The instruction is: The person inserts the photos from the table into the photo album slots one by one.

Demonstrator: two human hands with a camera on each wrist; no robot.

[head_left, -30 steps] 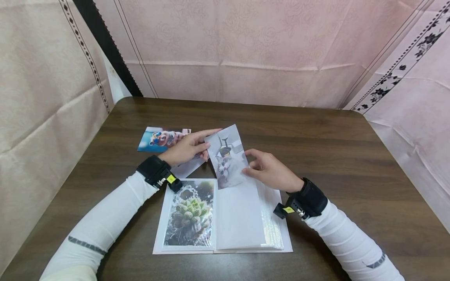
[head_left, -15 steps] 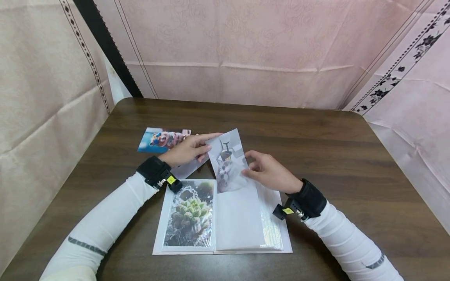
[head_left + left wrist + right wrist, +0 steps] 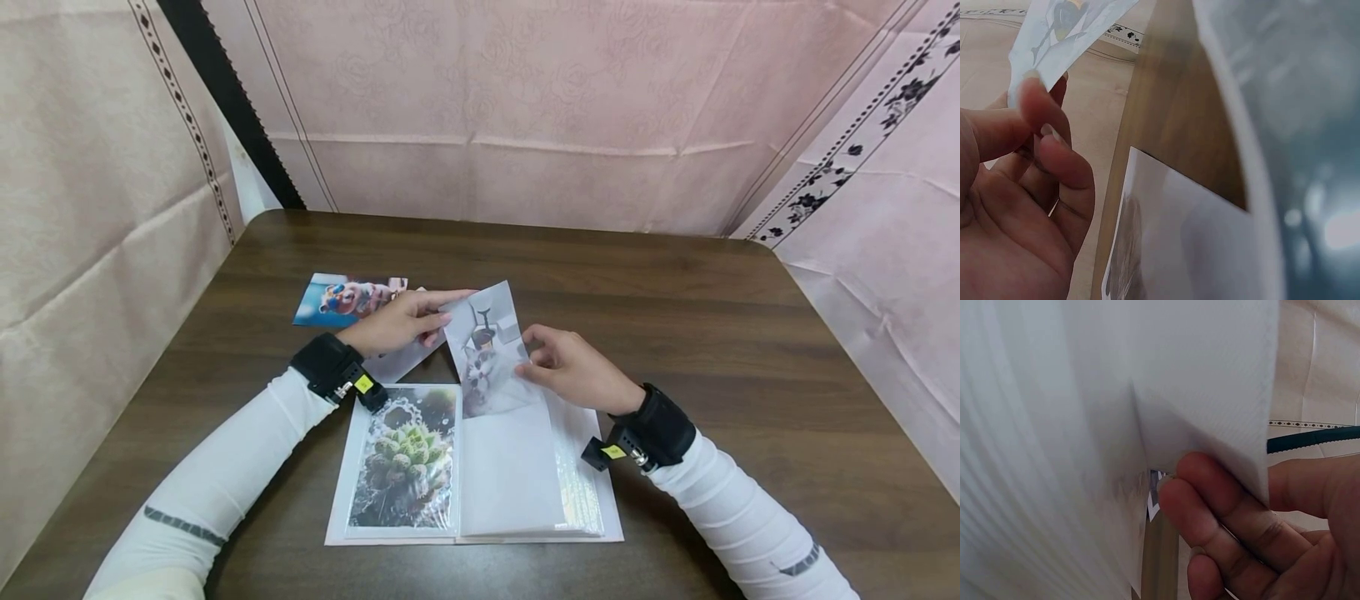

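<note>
A pale grey photo (image 3: 482, 333) of a glass and flowers leans upright at the top of the right page (image 3: 510, 475) of an open photo album (image 3: 337, 508). Its lower part appears to sit within that page's clear pocket. My left hand (image 3: 405, 321) pinches the photo's upper left corner between thumb and fingers, and in the left wrist view the photo (image 3: 1063, 28) tapers to those fingertips. With my right hand (image 3: 573, 362) I hold the page's top right corner; in the right wrist view the white sheet (image 3: 1210, 375) passes between thumb and fingers.
A succulent photo (image 3: 408, 458) fills the album's left page. Behind my left hand lie a blue photo with a pink figure (image 3: 341, 300) and a paler photo (image 3: 401, 364), partly covered by the hand. Brown wooden tabletop (image 3: 712, 333) surrounds the album, with pink cloth hanging behind.
The grey photo has slid down a little toward the album, with my left hand lowering alongside it. My right hand has kept its hold on the page with hardly any movement.
</note>
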